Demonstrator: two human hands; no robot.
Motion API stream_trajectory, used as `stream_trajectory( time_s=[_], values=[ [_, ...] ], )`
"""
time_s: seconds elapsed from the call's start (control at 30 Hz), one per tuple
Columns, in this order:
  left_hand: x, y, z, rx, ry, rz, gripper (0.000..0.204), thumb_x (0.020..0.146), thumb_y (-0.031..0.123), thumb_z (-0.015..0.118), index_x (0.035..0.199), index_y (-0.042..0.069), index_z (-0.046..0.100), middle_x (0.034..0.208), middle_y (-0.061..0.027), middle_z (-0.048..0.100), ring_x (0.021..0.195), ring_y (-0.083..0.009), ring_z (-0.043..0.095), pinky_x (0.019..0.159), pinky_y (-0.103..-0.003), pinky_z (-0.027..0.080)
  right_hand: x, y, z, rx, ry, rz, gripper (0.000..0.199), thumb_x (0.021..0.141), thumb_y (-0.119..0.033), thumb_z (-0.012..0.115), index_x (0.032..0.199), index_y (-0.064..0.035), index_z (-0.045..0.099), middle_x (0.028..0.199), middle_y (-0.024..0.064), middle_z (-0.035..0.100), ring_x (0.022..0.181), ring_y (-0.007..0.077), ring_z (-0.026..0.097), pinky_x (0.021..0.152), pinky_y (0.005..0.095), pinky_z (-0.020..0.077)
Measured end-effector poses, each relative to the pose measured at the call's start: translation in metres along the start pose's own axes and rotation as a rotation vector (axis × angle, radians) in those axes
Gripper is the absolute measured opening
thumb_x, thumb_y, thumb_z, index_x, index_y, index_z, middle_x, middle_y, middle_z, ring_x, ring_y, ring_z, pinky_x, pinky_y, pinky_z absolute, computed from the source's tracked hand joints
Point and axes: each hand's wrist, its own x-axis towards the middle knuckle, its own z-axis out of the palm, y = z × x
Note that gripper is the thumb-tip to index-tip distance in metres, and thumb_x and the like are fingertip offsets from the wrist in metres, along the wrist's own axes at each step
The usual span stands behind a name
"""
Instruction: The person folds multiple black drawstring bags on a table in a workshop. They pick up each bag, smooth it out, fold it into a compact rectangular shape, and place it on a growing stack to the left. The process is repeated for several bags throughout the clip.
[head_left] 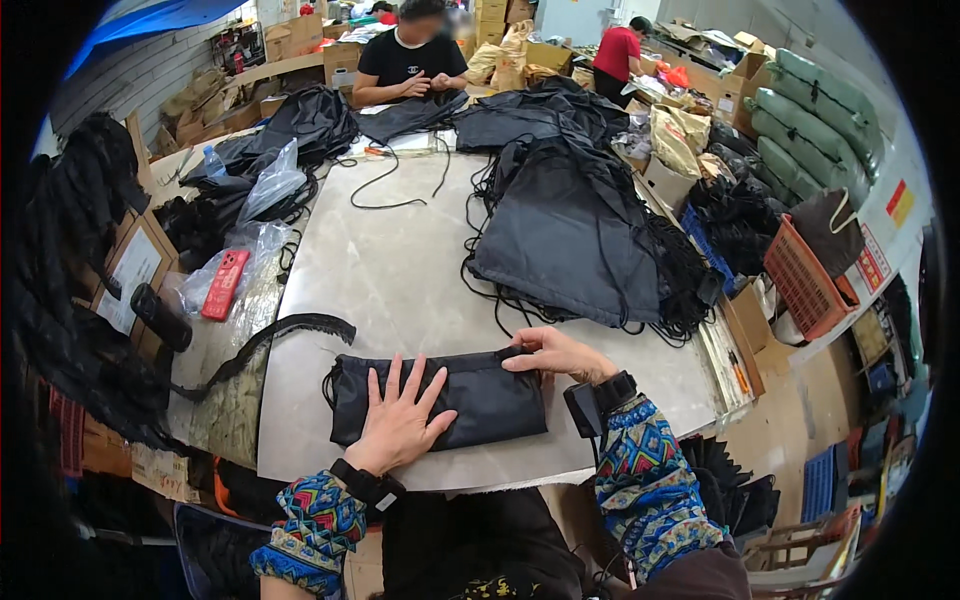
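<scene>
A black drawstring bag [480,405], folded into a flat oblong, lies on the table in front of me. My left hand [400,415] rests flat on its left part with the fingers spread. At the bag's upper right corner, my right hand [553,355] pinches the fabric edge between thumb and fingers; some of those fingertips are hidden. Cord loops stick out at the bag's left end. Beyond my right hand is a big pile of black drawstring bags [570,240] with cords trailing over its edges.
A black strap [270,340] curves across the table's left side, near a red phone [225,284] and a dark cylinder [160,318]. A loose black cord [385,205] lies farther back. Across the table stands a person [412,60]; another in red [617,58] is behind. An orange crate [805,280] stands right.
</scene>
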Motion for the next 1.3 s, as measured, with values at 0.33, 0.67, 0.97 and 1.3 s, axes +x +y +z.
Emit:
stream_trajectory(
  time_s=[0.33,0.67,0.97,1.3],
  values=[
    [-0.001,-0.002,-0.001,-0.004,0.0,-0.001,0.064,0.096,0.054,0.039,0.148,0.016,0.034,0.155,-0.0171,0.022,0.143,-0.0409,0.014,0.112,-0.062,0.006,0.008,0.008,0.0,-0.34,0.241,-0.088,0.047,0.081,-0.04,0.076,0.071,0.0027,0.058,0.054,0.0037,0.05,0.046,0.0099,0.054,0.041,0.0282,0.0428],
    [0.0,-0.006,0.0,0.031,-0.001,0.025,0.067,0.095,0.054,0.042,0.147,0.012,0.034,0.153,-0.0172,0.026,0.143,-0.0405,0.016,0.112,-0.063,0.011,0.003,-0.002,0.122,-0.975,0.303,-0.685,0.056,0.094,-0.032,0.055,0.137,0.0022,0.042,0.141,0.0194,0.045,0.134,0.0352,0.039,0.11,0.0467,0.0307],
    [0.011,-0.041,0.006,-0.078,0.292,-0.171,0.042,0.09,0.031,0.058,0.12,0.002,0.056,0.119,-0.0187,0.056,0.114,-0.0356,0.051,0.098,-0.05,0.038,-0.016,0.038,0.084,-1.118,0.476,-0.318,0.063,0.096,-0.047,0.045,0.141,-0.0028,0.042,0.149,0.0179,0.037,0.141,0.0352,0.028,0.113,0.053,0.0203],
    [-0.02,-0.051,-0.042,-0.443,0.004,-0.28,0.033,0.082,0.027,0.07,0.102,0.001,0.063,0.099,-0.0224,0.064,0.098,-0.0348,0.06,0.084,-0.042,0.048,-0.019,0.043,0.069,-0.458,0.513,-0.389,0.064,0.089,-0.015,0.06,0.144,0.0022,0.032,0.152,0.0224,0.028,0.142,0.0351,0.025,0.116,0.0416,0.0204]
  ],
)
